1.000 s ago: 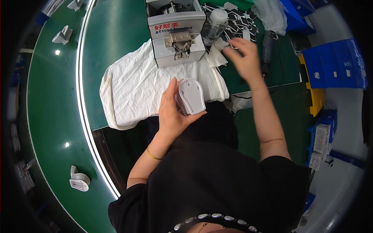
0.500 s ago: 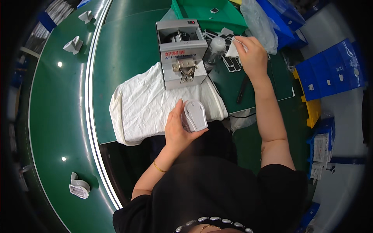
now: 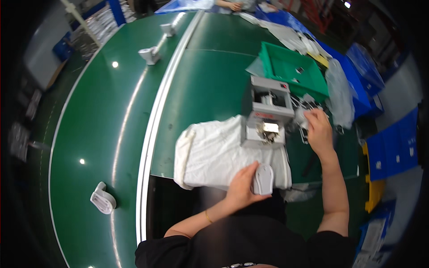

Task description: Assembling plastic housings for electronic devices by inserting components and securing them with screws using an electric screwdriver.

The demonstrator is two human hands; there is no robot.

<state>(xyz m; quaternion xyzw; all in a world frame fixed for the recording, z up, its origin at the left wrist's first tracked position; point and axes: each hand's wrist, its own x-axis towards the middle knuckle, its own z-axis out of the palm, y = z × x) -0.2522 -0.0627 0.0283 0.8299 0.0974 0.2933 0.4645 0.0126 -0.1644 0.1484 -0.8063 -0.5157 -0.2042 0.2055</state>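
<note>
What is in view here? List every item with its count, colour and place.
Grey box-shaped metal machine: 1, grey, on the table ahead.
White cloth: 1, white, spread under the machine.
Green plastic bin: 1, green, behind the machine.
White moulded plastic parts on the belt: 3 seen, white, on the left belt.
Blue plastic crates: several, blue, far right.
Left hand: holds a white oval plastic housing.
Right hand: at small pale parts beside the machine.
</note>
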